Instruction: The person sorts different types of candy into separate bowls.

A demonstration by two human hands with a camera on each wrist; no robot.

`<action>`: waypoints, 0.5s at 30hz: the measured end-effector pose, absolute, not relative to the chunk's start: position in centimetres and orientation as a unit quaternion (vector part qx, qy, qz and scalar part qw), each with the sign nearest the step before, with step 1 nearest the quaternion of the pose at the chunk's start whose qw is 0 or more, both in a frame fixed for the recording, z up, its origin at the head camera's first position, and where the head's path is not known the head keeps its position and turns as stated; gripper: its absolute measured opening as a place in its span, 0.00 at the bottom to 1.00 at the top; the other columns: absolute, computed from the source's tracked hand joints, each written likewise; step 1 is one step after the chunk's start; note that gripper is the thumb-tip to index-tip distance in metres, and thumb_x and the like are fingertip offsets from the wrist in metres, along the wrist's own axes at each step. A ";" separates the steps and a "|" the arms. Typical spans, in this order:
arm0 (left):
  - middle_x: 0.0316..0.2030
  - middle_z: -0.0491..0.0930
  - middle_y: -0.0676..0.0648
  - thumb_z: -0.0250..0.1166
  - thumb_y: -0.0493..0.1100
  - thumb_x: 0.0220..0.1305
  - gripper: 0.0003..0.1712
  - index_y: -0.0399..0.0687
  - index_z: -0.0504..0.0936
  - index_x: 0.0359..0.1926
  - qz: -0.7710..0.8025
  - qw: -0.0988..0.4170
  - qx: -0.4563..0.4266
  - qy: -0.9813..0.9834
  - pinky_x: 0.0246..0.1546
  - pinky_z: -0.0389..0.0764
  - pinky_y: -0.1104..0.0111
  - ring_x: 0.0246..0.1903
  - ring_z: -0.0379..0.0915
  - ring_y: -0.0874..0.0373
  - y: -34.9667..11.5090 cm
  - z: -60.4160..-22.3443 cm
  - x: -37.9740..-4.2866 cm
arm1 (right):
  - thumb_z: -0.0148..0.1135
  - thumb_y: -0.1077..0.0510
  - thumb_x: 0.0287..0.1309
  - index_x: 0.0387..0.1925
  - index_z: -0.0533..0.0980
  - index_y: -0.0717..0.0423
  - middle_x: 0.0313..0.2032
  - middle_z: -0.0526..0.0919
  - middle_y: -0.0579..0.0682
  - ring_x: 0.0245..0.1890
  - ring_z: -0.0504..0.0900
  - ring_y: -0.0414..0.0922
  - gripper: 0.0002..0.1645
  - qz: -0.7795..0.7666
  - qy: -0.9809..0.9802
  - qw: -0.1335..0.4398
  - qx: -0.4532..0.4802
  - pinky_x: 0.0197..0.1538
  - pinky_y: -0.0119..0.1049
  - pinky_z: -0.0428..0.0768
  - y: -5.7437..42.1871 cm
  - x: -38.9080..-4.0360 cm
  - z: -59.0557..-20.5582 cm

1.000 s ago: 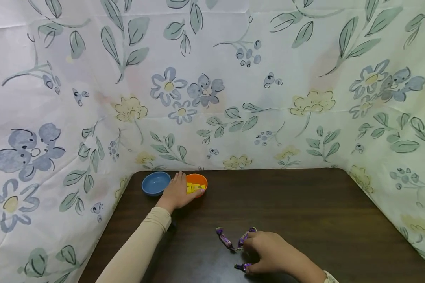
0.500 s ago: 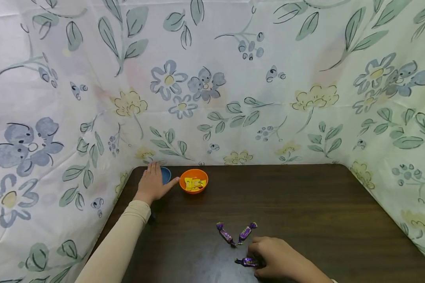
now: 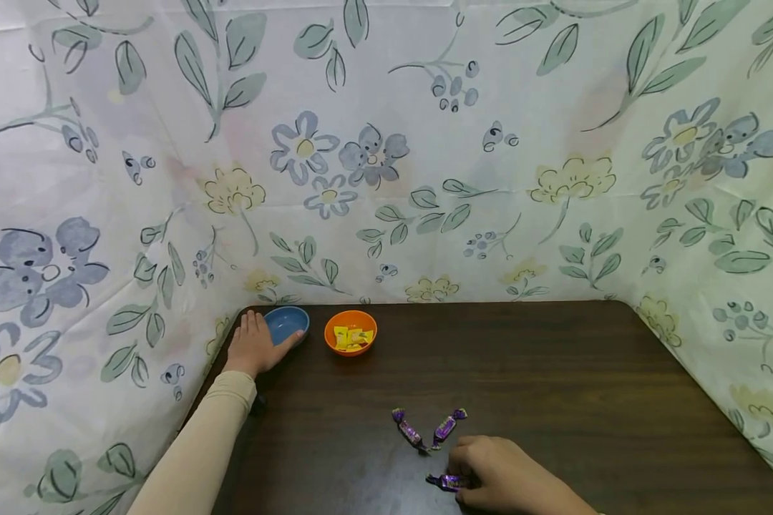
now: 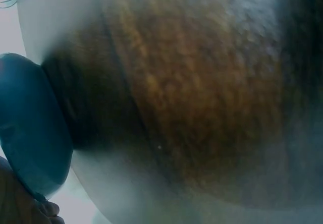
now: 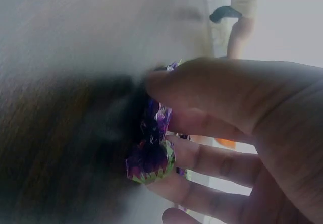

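Observation:
My left hand [image 3: 255,345] lies against the left side of the blue bowl [image 3: 288,323], fingers straight and thumb over its near rim. In the left wrist view, the blue bowl [image 4: 35,125] stands at the left edge, with part of the hand [image 4: 25,206] below it. Near the table's front, my right hand [image 3: 505,472] pinches a purple-wrapped candy [image 3: 447,482] between thumb and fingers. The right wrist view shows this candy [image 5: 156,118] partly covered by the thumb [image 5: 197,85]. Two more purple candies, one left [image 3: 410,432] and one right [image 3: 447,427], lie just beyond that hand.
An orange bowl [image 3: 351,319] holding several yellow-wrapped candies [image 3: 353,337] stands right of the blue bowl. The dark wooden table [image 3: 522,372] is bordered at the back and sides by a floral cloth [image 3: 425,129].
My left hand has moved left, from between the bowls to the blue bowl's left side, uncovering the orange bowl. The right hand has shifted slightly around the nearest candy.

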State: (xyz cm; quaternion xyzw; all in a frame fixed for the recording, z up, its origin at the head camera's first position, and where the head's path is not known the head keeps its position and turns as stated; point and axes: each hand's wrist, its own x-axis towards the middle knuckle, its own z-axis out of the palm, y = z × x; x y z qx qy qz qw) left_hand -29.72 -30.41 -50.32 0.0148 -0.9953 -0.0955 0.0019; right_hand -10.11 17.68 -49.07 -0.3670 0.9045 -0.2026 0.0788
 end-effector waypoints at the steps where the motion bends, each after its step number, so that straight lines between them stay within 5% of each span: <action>1: 0.79 0.40 0.17 0.44 0.87 0.66 0.77 0.15 0.44 0.78 -0.097 0.000 0.016 -0.995 0.81 0.48 0.36 0.80 0.37 0.21 -30.5 -50.4 -29.7 | 0.78 0.52 0.55 0.30 0.80 0.37 0.30 0.72 0.28 0.27 0.66 0.25 0.11 -0.205 0.904 0.083 -0.366 0.29 0.24 0.71 17.6 -10.1 -49.1; 15: 0.79 0.43 0.17 0.43 0.88 0.65 0.78 0.14 0.46 0.78 -0.079 -0.005 0.014 -0.997 0.81 0.51 0.38 0.81 0.40 0.22 -29.8 -50.5 -29.7 | 0.75 0.59 0.55 0.31 0.81 0.37 0.31 0.75 0.27 0.28 0.68 0.23 0.12 -0.205 0.898 0.072 -0.383 0.29 0.23 0.71 17.0 -10.6 -49.3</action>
